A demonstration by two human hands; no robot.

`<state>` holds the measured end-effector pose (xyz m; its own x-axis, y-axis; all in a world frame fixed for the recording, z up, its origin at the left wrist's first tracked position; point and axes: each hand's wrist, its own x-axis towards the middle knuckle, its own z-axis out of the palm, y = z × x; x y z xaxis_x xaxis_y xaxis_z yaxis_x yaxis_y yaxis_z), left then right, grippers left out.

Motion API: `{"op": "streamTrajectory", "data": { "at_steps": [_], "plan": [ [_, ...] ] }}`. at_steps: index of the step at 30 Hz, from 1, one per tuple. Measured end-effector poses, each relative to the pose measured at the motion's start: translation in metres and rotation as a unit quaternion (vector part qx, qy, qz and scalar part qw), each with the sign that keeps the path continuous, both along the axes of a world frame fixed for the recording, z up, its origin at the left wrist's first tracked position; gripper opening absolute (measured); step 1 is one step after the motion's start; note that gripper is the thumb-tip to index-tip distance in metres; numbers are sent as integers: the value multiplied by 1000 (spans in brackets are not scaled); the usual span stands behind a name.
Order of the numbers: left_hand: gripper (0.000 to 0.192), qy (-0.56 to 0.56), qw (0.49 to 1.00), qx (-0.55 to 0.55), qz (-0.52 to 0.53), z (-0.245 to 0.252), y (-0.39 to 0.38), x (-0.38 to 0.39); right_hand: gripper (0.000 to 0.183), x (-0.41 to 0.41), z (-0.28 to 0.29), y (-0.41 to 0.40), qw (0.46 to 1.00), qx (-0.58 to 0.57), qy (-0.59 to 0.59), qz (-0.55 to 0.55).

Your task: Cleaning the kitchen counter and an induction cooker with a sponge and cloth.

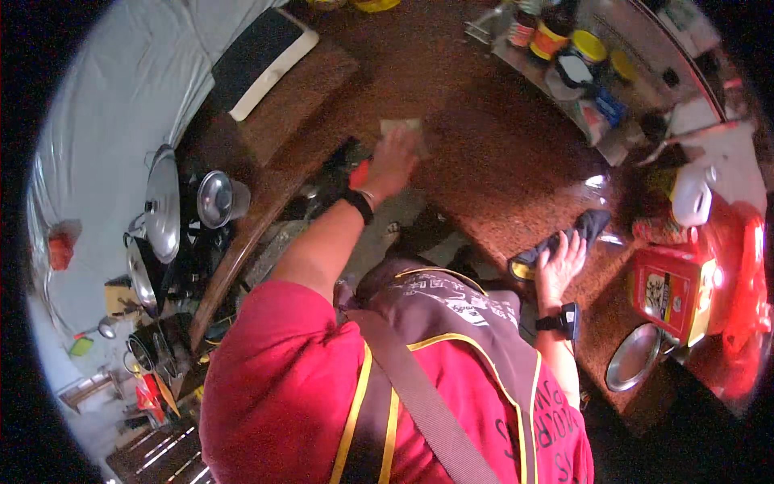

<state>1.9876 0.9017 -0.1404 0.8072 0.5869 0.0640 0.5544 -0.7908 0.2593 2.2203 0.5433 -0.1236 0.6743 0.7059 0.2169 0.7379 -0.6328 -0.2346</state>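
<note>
My left hand (394, 162) is stretched forward over the brown speckled counter (484, 139). It presses on a small pale square cloth or pad (402, 125), and motion blurs the fingers. A red item (359, 175) shows beside its wrist, partly hidden. Over at the right, my right hand (561, 260) rests on a dark bundled cloth (589, 228) with a yellow edge, near the counter's inner edge. Its fingers lie spread across the top and do not visibly curl around the bundle.
A shiny round metal plate or lid (634, 357) lies near a red tin (671, 293) at right. A white plastic jug (692, 195) is behind. Jars (551, 37) crowd a back shelf. Metal lids (163, 206) and a strainer-like vessel (216, 198) are at left, by a dark-topped box (266, 54).
</note>
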Motion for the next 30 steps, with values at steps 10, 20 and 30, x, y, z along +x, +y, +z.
{"op": "streamTrajectory", "data": {
  "at_steps": [10,20,30],
  "plan": [
    [28,-117,989,83,-27,11,61,-43,42,-25,-18,46,985,-13,-74,-153],
    [30,-255,958,131,-18,114,192,-49,42,-20,-34,50,975,-50,-108,-187],
    [62,-83,969,174,157,67,221,-101,44,-13,-43,41,972,-47,-155,-172]
  ]
}}
